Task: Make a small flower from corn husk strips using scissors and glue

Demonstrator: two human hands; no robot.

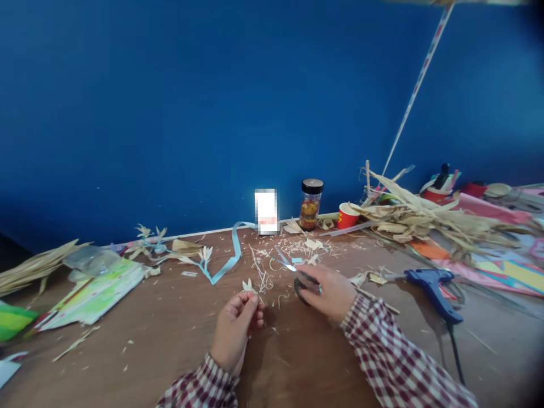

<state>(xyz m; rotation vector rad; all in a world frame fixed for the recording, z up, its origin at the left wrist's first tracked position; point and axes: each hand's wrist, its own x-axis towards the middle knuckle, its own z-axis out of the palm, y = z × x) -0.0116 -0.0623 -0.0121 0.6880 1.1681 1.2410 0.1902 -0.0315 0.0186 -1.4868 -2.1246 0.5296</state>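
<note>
Between the thumb and fingers of my left hand [240, 323] is a small pale husk flower [247, 285], its pointed petals showing above the fingertips. My right hand [329, 292] is closed around a pair of scissors [290, 267] with dark handles. The blades point up and left, over the scraps and apart from the flower. Curly husk shavings [264, 277] lie on the brown table [170, 362] between and beyond my hands. A light blue ribbon [232, 260] runs from the back to another pale husk flower [205, 255] at the left.
A blue hot glue gun [437, 289] lies at the right. Dried husks [425, 215] are heaped behind it, beside a red paper cup [348, 216] and a black-lidded jar [311, 204]. A blurred-out phone-like screen [267, 211] stands against the blue wall [212, 113]. Painted paper [97, 292] lies left.
</note>
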